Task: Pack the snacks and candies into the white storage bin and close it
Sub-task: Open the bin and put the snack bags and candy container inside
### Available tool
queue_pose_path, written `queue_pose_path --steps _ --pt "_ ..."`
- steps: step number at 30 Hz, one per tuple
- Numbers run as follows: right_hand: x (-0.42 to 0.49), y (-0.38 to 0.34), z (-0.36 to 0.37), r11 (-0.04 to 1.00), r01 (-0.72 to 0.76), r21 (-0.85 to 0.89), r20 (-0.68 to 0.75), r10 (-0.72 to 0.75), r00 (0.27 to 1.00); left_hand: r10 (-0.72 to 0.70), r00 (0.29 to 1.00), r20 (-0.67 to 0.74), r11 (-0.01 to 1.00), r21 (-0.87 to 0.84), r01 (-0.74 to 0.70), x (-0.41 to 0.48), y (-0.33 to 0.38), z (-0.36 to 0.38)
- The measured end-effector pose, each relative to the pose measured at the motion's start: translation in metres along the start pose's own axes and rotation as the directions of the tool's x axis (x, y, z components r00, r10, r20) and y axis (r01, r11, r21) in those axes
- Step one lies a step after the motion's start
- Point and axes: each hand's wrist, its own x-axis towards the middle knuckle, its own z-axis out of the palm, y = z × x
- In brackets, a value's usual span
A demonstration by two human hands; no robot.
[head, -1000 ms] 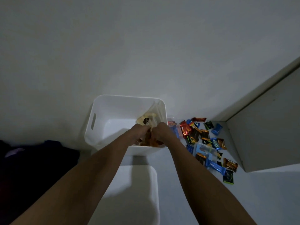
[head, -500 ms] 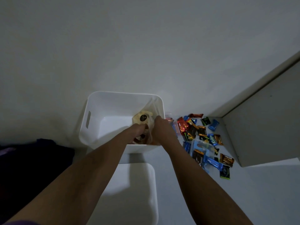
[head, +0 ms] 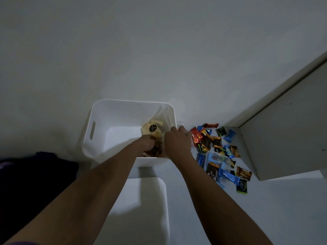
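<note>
A pale wall [head: 159,50] fills the upper part of the view, and a light floor [head: 265,209] runs below it. At the right a flat grey panel [head: 286,145] stands at an angle, its lower edge on the floor. A dark cloth heap [head: 31,174] lies at the left edge.

The white storage bin [head: 99,138] sits open on the floor against the wall, with a slot handle in its left side. Its white lid [head: 146,209] lies flat on the floor just in front of it, apart from the bin.

2 bare forearms reach forward from the bottom of the view. The left hand [head: 144,143] is down inside the bin at its near right corner, curled around a clear plastic bag [head: 159,124] of yellow and brown snacks that leans against the bin's right wall. The right hand [head: 177,141] is over the bin's right rim, fingers stretched toward the loose sweets; whether it grips anything I cannot tell.

A pile of wrapped candies [head: 217,151] in red, blue, orange, black and green lies on the floor just right of the bin, between it and the panel.
</note>
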Motion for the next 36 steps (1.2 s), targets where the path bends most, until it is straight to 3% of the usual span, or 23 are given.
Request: queue_pose_path --steps 6,11,15,22,25,28,32,34,36 --pt "-0.008 0.007 0.009 0.997 0.031 -0.07 0.009 -0.031 0.999 0.017 0.999 -0.039 1.0 0.006 -0.017 -0.005 0.002 0.003" --pt "-0.009 0.017 0.008 0.991 0.034 0.131 -0.098 -0.021 0.995 0.055 0.978 -0.199 0.983 0.181 -0.019 -0.028 0.018 0.01" --pt "-0.016 0.038 0.005 0.958 0.018 0.286 -0.169 0.032 0.985 0.2 0.937 -0.286 0.969 0.197 -0.146 -0.039 0.03 0.021" --pt "-0.027 0.092 0.012 0.914 -0.073 0.399 -0.12 0.131 0.984 0.375 0.82 -0.432 0.913 0.325 -0.247 -0.05 0.05 0.057" --pt "-0.029 0.121 0.023 0.888 -0.095 0.45 -0.083 0.147 0.986 0.46 0.734 -0.5 0.88 0.369 -0.301 -0.054 0.062 0.081" --pt "-0.025 0.156 0.036 0.858 -0.081 0.506 -0.089 0.146 0.985 0.591 0.589 -0.551 0.796 0.515 -0.317 -0.062 0.073 0.114" --pt "-0.024 0.211 0.046 0.85 -0.105 0.517 -0.047 0.15 0.988 0.78 0.446 -0.44 0.61 0.695 -0.381 -0.06 0.088 0.159" --pt "-0.024 0.237 0.057 0.829 -0.143 0.541 -0.023 0.184 0.983 0.782 0.479 -0.399 0.593 0.713 -0.375 -0.052 0.092 0.178" --pt "-0.026 0.261 0.072 0.8 -0.181 0.572 0.018 0.208 0.978 0.716 0.55 -0.43 0.662 0.668 -0.339 -0.037 0.087 0.196"
